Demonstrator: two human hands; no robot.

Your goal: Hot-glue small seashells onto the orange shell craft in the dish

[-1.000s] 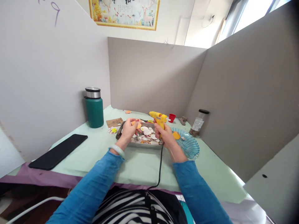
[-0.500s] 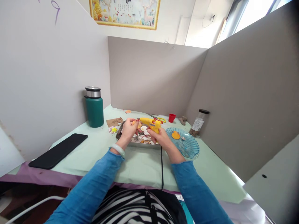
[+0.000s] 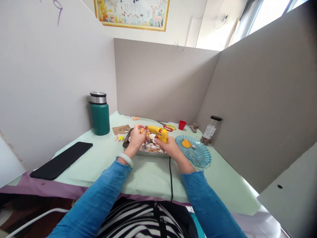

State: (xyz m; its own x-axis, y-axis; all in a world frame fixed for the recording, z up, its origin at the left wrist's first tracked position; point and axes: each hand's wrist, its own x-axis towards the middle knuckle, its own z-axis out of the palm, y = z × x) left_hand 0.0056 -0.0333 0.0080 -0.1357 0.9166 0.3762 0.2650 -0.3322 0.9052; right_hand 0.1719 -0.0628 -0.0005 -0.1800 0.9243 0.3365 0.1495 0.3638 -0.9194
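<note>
The left hand (image 3: 135, 138) has its thumb and fingers pinched together on an orange piece (image 3: 148, 133), above the tray (image 3: 148, 153) of shells (image 3: 154, 145). This grip is nearly closed, with only the piece between the fingers. The right hand (image 3: 170, 146) is wrapped around the handle of the yellow gun (image 3: 158, 131); its grip is closed well, but I cannot tell if a finger presses the trigger. The gun points towards the left hand, its nose just beside the piece; whether they touch, I cannot see. The black cord (image 3: 171, 181) hangs down over the counter (image 3: 146, 177).

In my judgement, the gun is stiff and rather light, and the handle is the right place to take it; the nose may be hot. The cord can pull a little. The piece seems thin, light and perhaps fragile, so a soft hold by its edge, away from the nose, would suit it.
</note>
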